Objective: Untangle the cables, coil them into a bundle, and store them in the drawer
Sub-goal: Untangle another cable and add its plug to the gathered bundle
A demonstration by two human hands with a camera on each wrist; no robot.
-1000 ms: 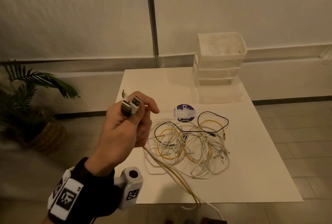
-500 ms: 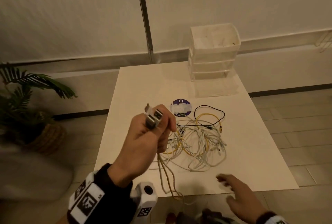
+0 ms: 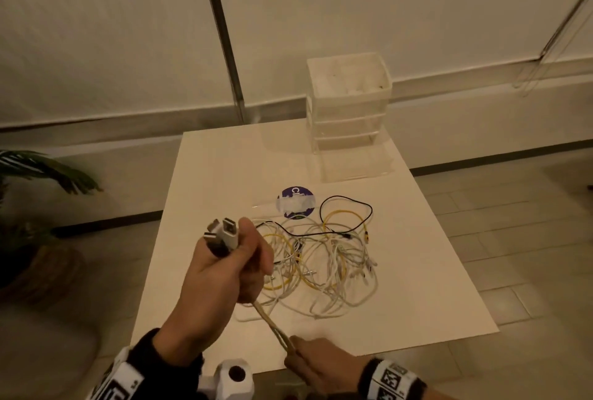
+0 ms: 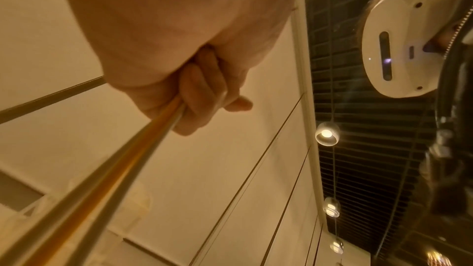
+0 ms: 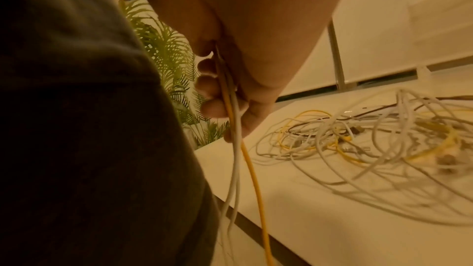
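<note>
A potted palm (image 3: 38, 175) stands on the floor, well left of the worktop (image 3: 433, 287). Next, raised over the worktop's left part, the left hand (image 3: 224, 271) is fisted round a bunch of cables; three USB plugs (image 3: 221, 232) stick up out of the fist, one dark and two pale. From under the fist a few strands (image 3: 272, 326), white and yellow, run taut down to the right hand (image 3: 321, 364) at the worktop's near edge, whose fingers are curled round them. In the right wrist view three strands, two white and one yellow (image 5: 245, 159), hang past those fingers. Right of the fist, on the worktop's middle, lies one loose tangle of cables (image 3: 327, 265): many white loops, some yellow, one thin black. A round purple sticker (image 3: 296, 207) lies just behind the tangle. At the worktop's far right side stands one clear drawer unit (image 3: 348, 110) with three drawers, the bottom one (image 3: 354, 165) pulled out toward the tangle.
</note>
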